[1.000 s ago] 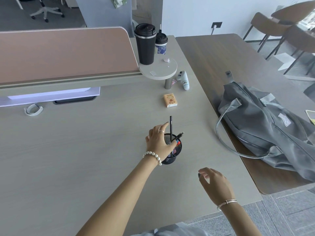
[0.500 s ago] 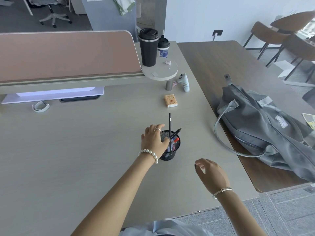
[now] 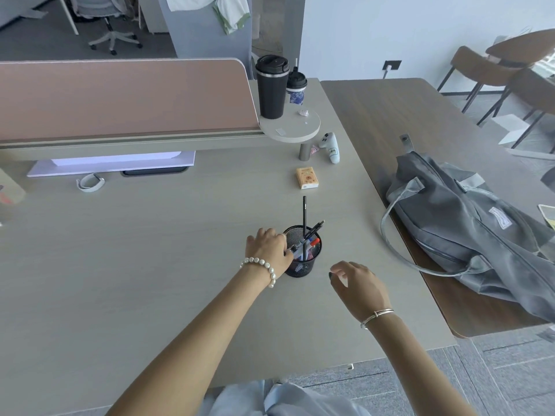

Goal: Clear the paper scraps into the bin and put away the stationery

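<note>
A black mesh pen holder [image 3: 301,267] stands on the light desk [image 3: 150,265], with a tall black pencil and several pens in it. My left hand [image 3: 267,250], with a pearl bracelet, is pressed against the holder's left rim. Its thumb and fingers pinch the near end of a blue-white pen [image 3: 303,247] that leans into the holder, red tip inside. My right hand [image 3: 357,283] hovers just right of the holder, fingers loosely curled and holding nothing. Small paper scraps [image 3: 304,112] lie on the round shelf [image 3: 295,130] at the back.
An orange box [image 3: 306,178] and a white controller [image 3: 330,147] lie behind the holder. A black tumbler [image 3: 271,85] and a cup [image 3: 295,87] stand on the shelf. A grey bag [image 3: 468,223] covers the brown table at right. A pink divider [image 3: 120,97] runs across the back left.
My left hand has sunk from above the holder to its left rim, and the pen now leans inside. My right hand has drifted slightly towards the holder.
</note>
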`<control>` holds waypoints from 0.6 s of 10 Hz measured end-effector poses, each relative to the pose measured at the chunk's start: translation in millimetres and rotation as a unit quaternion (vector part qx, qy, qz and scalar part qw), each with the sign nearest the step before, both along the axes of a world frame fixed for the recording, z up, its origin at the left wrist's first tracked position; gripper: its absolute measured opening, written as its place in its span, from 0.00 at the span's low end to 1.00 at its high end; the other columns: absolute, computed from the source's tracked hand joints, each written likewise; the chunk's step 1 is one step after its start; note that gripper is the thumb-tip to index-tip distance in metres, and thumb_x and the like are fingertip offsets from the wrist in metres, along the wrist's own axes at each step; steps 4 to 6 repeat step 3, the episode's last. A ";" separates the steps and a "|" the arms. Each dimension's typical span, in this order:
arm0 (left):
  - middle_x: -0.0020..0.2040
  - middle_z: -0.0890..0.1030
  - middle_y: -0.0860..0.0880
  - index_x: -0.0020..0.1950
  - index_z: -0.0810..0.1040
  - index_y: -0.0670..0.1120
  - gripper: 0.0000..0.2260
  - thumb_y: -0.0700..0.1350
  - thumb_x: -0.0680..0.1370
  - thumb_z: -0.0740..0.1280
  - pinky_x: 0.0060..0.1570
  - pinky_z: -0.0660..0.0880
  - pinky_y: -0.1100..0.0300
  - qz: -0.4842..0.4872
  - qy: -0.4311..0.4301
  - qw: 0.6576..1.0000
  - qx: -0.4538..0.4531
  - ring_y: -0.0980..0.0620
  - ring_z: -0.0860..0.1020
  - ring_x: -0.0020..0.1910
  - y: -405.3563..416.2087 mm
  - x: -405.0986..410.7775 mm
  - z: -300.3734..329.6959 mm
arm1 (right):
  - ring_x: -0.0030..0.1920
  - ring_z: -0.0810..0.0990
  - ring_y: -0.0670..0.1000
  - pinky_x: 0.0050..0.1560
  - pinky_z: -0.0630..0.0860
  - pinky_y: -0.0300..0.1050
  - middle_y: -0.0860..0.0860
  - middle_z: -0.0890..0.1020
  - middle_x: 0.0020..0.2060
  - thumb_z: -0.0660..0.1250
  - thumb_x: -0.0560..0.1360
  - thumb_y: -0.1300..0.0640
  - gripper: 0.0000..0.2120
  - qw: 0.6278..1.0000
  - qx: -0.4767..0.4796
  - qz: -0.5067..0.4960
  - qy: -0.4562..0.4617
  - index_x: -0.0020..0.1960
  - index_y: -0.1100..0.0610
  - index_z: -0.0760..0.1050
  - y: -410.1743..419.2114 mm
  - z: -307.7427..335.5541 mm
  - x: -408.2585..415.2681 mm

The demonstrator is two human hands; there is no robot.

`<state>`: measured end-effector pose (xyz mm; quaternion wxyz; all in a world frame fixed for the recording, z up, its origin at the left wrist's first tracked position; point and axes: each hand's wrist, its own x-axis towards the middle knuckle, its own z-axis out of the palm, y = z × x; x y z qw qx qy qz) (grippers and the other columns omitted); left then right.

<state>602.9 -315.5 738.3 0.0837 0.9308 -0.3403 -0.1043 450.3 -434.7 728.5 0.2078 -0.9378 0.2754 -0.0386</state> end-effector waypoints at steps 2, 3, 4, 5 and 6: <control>0.52 0.77 0.49 0.48 0.77 0.48 0.10 0.51 0.75 0.60 0.53 0.68 0.52 -0.012 -0.024 1.000 -0.015 0.48 0.70 0.56 10.7 7.9 35.0 | 0.48 0.78 0.52 0.45 0.76 0.48 0.50 0.81 0.45 0.60 0.74 0.52 0.08 0.999 -0.023 0.019 -0.020 0.48 0.52 0.77 11.1 28.2 22.6; 0.51 0.77 0.49 0.47 0.78 0.49 0.10 0.51 0.75 0.60 0.52 0.67 0.53 -0.015 -0.050 0.998 -0.045 0.48 0.71 0.56 17.7 12.5 50.5 | 0.48 0.77 0.54 0.45 0.75 0.48 0.52 0.81 0.44 0.60 0.74 0.53 0.09 0.998 -0.037 0.017 -0.037 0.48 0.53 0.77 19.9 43.9 33.4; 0.51 0.77 0.49 0.47 0.78 0.49 0.10 0.51 0.75 0.60 0.52 0.67 0.53 -0.015 -0.050 0.998 -0.045 0.48 0.71 0.56 17.7 12.5 50.5 | 0.48 0.77 0.54 0.45 0.75 0.48 0.52 0.81 0.44 0.60 0.74 0.53 0.09 0.998 -0.037 0.017 -0.037 0.48 0.53 0.77 19.9 43.9 33.4; 0.51 0.77 0.49 0.47 0.78 0.49 0.10 0.51 0.75 0.60 0.52 0.67 0.53 -0.015 -0.050 0.998 -0.045 0.48 0.71 0.56 17.7 12.5 50.5 | 0.48 0.77 0.54 0.45 0.75 0.48 0.52 0.81 0.44 0.60 0.74 0.53 0.09 0.998 -0.037 0.017 -0.037 0.48 0.53 0.77 19.9 43.9 33.4; 0.51 0.77 0.49 0.47 0.78 0.49 0.10 0.51 0.75 0.60 0.52 0.67 0.53 -0.015 -0.050 0.998 -0.045 0.48 0.71 0.56 17.7 12.5 50.5 | 0.48 0.77 0.54 0.45 0.75 0.48 0.52 0.81 0.44 0.60 0.74 0.53 0.09 0.998 -0.037 0.017 -0.037 0.48 0.53 0.77 19.9 43.9 33.4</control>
